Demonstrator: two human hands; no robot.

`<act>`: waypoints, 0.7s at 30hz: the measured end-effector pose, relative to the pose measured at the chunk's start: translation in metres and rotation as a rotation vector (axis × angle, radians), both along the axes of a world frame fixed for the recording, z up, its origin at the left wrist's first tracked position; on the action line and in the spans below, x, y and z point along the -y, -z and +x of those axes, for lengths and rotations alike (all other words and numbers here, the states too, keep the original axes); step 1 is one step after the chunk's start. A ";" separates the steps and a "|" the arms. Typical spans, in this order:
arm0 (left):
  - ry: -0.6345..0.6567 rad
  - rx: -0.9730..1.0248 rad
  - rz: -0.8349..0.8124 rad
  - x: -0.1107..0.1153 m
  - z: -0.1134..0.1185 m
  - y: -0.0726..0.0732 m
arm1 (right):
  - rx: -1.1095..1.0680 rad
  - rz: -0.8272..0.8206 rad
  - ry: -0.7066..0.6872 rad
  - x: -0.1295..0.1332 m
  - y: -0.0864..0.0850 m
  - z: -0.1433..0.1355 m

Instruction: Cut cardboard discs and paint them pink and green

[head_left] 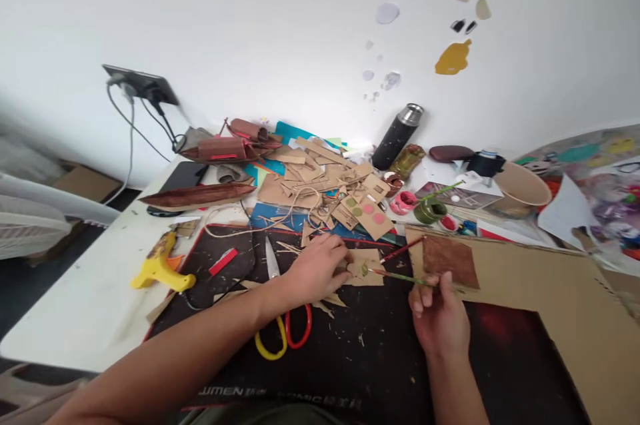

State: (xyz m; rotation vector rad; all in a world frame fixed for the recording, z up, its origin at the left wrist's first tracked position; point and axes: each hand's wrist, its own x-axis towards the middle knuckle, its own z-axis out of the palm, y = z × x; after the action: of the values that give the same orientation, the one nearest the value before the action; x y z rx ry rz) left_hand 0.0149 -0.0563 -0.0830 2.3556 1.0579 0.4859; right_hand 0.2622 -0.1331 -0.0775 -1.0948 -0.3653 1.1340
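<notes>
While the black mat (375, 362) backs the work, left hand (317, 268) has bent fingers at left edge of the small card (371, 257) on the mat; pinch or press, can't tell. Right hand (440, 315) grips the paintbrush (400, 276), tip at green patch (365, 270). Looks like painting; next stroke likely needs card steady. Beyond mat: green jar (429, 218), green paint (432, 205) inside; pink jar (401, 209), pinkish paint (406, 198).

The card (361, 278) near centre is tan with a green smear (365, 270), the scissor handles (299, 346) at lower centre are yellow and red, and the mat (360, 365) black.
</notes>
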 end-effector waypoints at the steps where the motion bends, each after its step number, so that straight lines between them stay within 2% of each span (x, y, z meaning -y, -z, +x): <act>1: -0.008 0.003 -0.011 0.000 0.000 0.000 | 0.003 -0.003 -0.006 0.000 0.000 0.000; 21: 0.004 0.026 0.001 0.001 0.000 0.000 | 0.054 -0.005 0.003 0.000 0.000 -0.003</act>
State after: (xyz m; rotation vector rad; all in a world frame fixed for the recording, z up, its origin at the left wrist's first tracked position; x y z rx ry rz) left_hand 0.0147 -0.0571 -0.0834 2.3454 1.0413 0.5139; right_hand 0.2587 -0.1329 -0.0776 -1.1315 -0.4032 1.1046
